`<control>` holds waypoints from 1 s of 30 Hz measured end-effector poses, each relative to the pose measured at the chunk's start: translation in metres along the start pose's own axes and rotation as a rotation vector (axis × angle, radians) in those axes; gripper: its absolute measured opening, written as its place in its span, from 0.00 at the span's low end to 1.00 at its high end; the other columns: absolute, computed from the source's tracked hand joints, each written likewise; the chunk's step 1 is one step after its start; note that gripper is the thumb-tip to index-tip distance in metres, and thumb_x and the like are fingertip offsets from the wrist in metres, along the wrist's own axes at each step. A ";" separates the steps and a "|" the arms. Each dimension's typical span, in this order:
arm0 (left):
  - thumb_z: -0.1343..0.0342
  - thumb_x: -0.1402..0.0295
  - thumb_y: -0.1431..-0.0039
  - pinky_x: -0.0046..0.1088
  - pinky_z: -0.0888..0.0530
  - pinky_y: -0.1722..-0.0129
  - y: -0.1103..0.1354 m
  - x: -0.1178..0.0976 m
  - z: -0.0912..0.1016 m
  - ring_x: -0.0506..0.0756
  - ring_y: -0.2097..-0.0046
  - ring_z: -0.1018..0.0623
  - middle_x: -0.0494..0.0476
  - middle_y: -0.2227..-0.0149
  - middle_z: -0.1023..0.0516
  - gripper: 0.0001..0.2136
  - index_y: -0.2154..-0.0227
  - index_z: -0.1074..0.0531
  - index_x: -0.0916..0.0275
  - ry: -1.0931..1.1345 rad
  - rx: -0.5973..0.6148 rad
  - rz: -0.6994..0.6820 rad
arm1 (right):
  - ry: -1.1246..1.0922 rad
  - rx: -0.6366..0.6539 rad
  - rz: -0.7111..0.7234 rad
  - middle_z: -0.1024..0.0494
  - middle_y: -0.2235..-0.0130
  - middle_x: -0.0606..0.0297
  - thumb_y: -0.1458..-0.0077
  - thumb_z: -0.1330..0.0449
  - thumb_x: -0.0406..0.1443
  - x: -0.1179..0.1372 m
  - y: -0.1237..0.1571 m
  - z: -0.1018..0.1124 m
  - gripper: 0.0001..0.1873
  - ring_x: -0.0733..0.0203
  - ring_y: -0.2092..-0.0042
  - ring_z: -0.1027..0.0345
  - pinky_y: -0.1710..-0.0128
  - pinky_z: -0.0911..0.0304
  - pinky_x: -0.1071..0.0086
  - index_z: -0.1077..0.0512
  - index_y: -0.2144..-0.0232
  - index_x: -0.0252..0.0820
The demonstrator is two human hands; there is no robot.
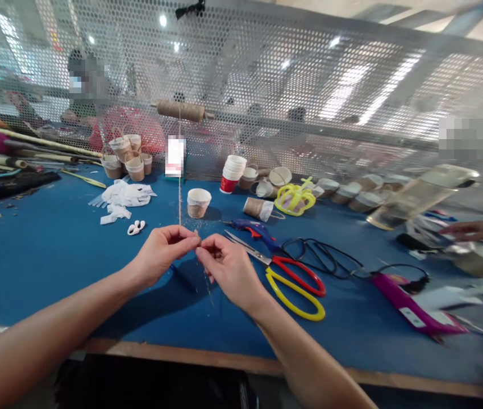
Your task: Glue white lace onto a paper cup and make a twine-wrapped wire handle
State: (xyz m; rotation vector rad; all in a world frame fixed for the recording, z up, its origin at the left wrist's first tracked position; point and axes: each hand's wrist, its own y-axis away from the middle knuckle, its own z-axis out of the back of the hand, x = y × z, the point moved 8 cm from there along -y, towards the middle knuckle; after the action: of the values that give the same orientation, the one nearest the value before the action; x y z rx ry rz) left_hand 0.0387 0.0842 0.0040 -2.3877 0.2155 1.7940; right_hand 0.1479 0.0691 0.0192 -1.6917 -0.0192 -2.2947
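Note:
My left hand [167, 250] and my right hand [227, 267] meet fingertip to fingertip above the front of the blue table. Both are closed in a pinch on jute twine [180, 199], which runs down from a spool [180, 111] on a rod at the mesh panel. Thin loose strands hang below my right fingers. Just beyond my hands stands an upright small cup [198, 204] wrapped in twine, with a white lining at its rim. To the right of my right hand lie scissors [295, 281] with one red and one yellow handle, and a blue glue gun [252, 230].
Twine-wrapped cups [134, 167] are stacked at the back left, near white fabric pieces [126, 193]. Stacked paper cups [232, 173], a yellow crown-shaped piece [295, 199] and a purple power strip [414, 307] are rightward. Another person's hand [475, 231] works at the far right.

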 end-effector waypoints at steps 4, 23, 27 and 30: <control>0.36 0.66 0.58 0.24 0.34 0.67 0.000 -0.005 -0.002 0.47 0.71 0.30 0.50 0.75 0.28 0.09 0.78 0.29 0.66 -0.004 0.041 -0.042 | -0.063 0.061 -0.003 0.34 0.79 0.71 0.51 0.42 0.40 0.000 -0.001 -0.002 0.09 0.72 0.81 0.43 0.84 0.46 0.76 0.35 0.75 0.40; 0.35 0.67 0.61 0.24 0.33 0.67 0.003 -0.005 0.003 0.47 0.71 0.30 0.50 0.76 0.27 0.09 0.79 0.29 0.66 0.028 -0.012 -0.042 | 0.186 -0.082 0.164 0.33 0.76 0.67 0.49 0.45 0.37 0.014 0.002 0.003 0.07 0.68 0.74 0.42 0.76 0.44 0.72 0.35 0.76 0.41; 0.36 0.66 0.58 0.24 0.33 0.69 0.003 -0.008 -0.006 0.47 0.72 0.30 0.49 0.76 0.29 0.10 0.80 0.30 0.66 0.057 0.167 -0.050 | -0.106 0.212 0.002 0.33 0.76 0.69 0.49 0.44 0.40 0.007 0.003 -0.011 0.09 0.71 0.78 0.43 0.79 0.44 0.74 0.35 0.72 0.40; 0.37 0.65 0.57 0.25 0.33 0.71 0.004 -0.007 -0.012 0.47 0.73 0.29 0.50 0.75 0.29 0.11 0.80 0.31 0.66 0.116 0.275 -0.007 | -0.305 0.370 -0.097 0.33 0.76 0.70 0.50 0.43 0.42 0.005 0.007 -0.020 0.11 0.73 0.80 0.44 0.83 0.46 0.76 0.36 0.72 0.40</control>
State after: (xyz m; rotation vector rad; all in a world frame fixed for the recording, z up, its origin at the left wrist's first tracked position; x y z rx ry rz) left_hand 0.0474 0.0777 0.0139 -2.2926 0.4355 1.5118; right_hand 0.1299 0.0571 0.0170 -1.8448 -0.5634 -1.9184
